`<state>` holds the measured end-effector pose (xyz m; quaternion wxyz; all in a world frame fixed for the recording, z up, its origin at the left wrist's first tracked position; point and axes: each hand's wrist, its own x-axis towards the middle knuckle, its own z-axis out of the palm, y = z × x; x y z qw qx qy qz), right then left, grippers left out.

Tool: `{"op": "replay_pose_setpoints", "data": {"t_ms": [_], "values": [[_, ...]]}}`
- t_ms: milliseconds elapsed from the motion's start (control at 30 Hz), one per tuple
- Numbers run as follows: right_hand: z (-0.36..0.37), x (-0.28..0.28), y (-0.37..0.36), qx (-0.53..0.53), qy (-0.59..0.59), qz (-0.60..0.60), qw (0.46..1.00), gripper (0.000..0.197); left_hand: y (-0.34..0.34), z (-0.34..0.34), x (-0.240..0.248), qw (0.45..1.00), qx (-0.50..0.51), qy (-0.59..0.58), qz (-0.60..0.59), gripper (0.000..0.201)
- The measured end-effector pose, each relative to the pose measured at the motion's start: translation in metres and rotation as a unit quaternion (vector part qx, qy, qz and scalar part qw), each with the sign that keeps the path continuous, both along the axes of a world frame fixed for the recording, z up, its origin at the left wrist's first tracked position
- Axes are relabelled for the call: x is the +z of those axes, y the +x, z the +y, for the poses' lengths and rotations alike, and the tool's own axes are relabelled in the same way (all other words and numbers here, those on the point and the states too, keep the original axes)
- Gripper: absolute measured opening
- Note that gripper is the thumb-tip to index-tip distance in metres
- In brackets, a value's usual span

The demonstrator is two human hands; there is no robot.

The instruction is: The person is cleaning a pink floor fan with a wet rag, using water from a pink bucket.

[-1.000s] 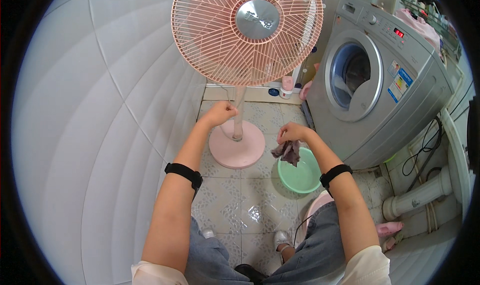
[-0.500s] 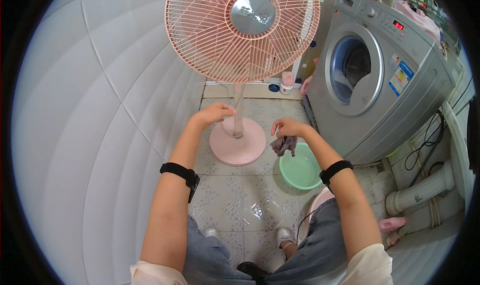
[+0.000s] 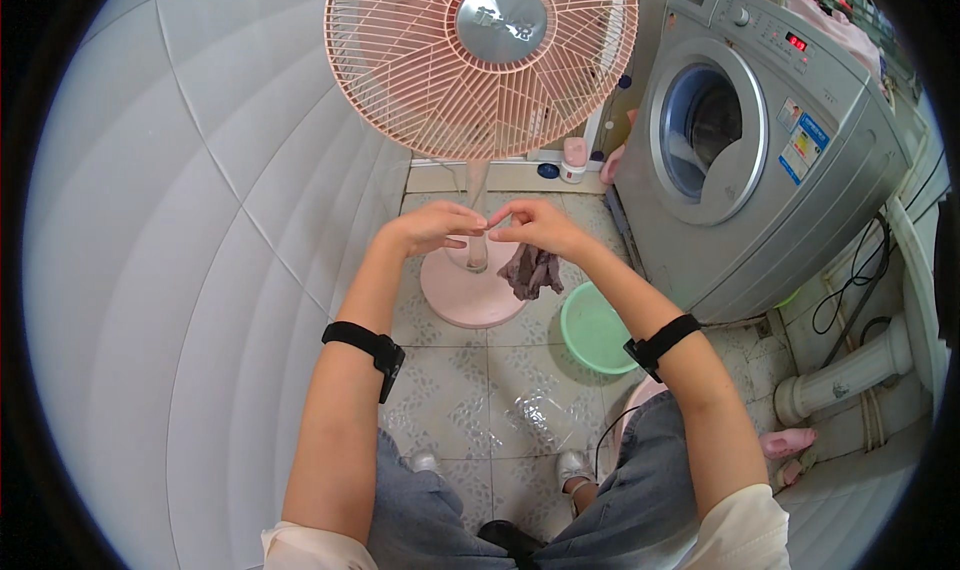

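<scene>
A pink standing fan [image 3: 478, 100] rises in front of me, with a silver disc at the middle of its wire guard and a round pink base [image 3: 472, 300] on the floor. My left hand [image 3: 438, 228] is at the fan's pole, fingers stretched out and thumb apart below them. From the right, my right hand [image 3: 540, 227] reaches to the same pole, its fingertips close to those of the left. A crumpled grey-brown cloth [image 3: 533, 273] hangs from the curled lower fingers of my right hand. Whether the fingertips touch the pole I cannot tell.
A green basin [image 3: 598, 330] stands on the tiled floor to the right of the fan base. Behind it is a silver front-loading washing machine [image 3: 780, 150]. A white pipe [image 3: 845, 370] and dark cables [image 3: 850, 280] lie at the right. Wet film or water shines on the tiles.
My right hand has moved left with the cloth, from beside the basin to the fan's pole. The left hand has shifted slightly right, its fingers now straighter.
</scene>
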<state>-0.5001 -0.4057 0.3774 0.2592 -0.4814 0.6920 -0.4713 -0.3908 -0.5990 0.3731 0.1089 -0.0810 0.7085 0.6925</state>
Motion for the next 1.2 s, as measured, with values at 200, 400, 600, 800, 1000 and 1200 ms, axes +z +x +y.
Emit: {"op": "replay_pose_setpoints", "data": {"t_ms": [200, 400, 600, 800, 1000, 1200], "values": [[-0.008, -0.01, 0.003, 0.001, -0.027, -0.027, 0.999, 0.02, 0.003, -0.001, 0.0, 1.0, -0.001, 0.016, -0.006, 0.031], [-0.003, -0.011, -0.004, -0.022, 0.001, -0.027, 0.999, 0.025, 0.007, 0.002, 0.011, 0.997, 0.025, 0.067, 0.032, 0.033], [0.0, -0.001, 0.008, -0.035, 0.007, -0.051, 0.998, 0.031, 0.005, 0.005, 0.012, 0.993, 0.029, 0.099, 0.05, 0.031], [-0.006, 0.001, 0.02, -0.079, 0.014, -0.069, 0.994, 0.037, -0.004, 0.008, 0.004, 0.999, 0.017, 0.035, 0.027, 0.026], [-0.014, -0.024, 0.008, -0.061, -0.01, -0.143, 0.988, 0.024, -0.008, 0.012, 0.0, 0.999, 0.028, 0.012, 0.044, 0.03], [-0.006, -0.031, -0.004, -0.083, -0.022, -0.104, 0.991, 0.016, -0.004, 0.001, 0.0, 0.995, 0.075, 0.031, 0.061, 0.035]]}}
